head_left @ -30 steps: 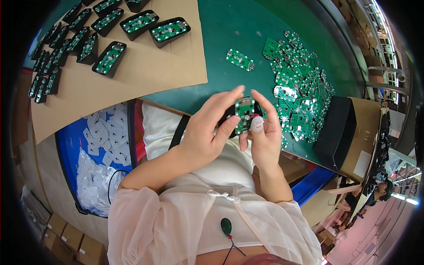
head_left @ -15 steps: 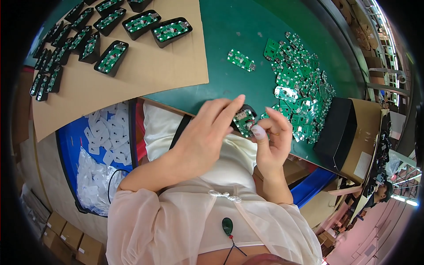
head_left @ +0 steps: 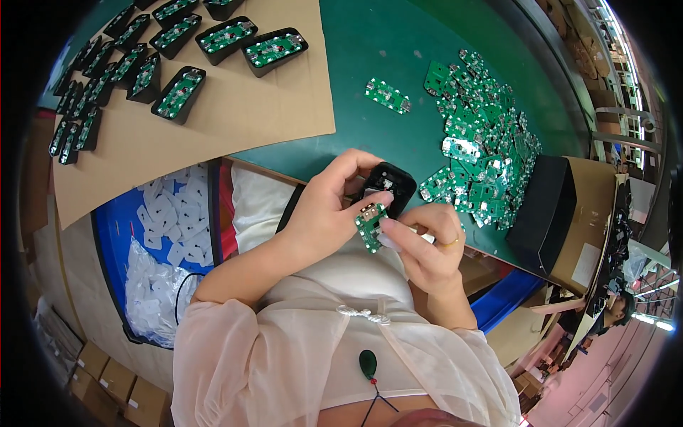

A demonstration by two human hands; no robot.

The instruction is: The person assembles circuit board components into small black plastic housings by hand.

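My left hand (head_left: 329,203) is closed around a black plastic housing (head_left: 403,186), its hollow side turned up and the thumb pressing at the lower rim. In my right hand (head_left: 435,245), thumb and fingers pinch a green circuit board (head_left: 368,233) by its edge. The board is tilted in front of the housing, on the side nearer my body, and shows its small metal parts. Whether the board touches my left thumb I cannot tell. Both hands are above my lap, at the near edge of the green table (head_left: 348,135).
Black housings with boards in them (head_left: 179,94) stand in rows on a cardboard sheet (head_left: 284,114). A single board (head_left: 388,96) lies near a heap of boards (head_left: 491,142) beside a black box (head_left: 542,220). White plastic pieces (head_left: 167,217) fill a blue bin (head_left: 110,242) at left.
The board has come away from the housing and moved toward my body in my right hand. My left hand has turned, now gripping the housing with its open side showing.
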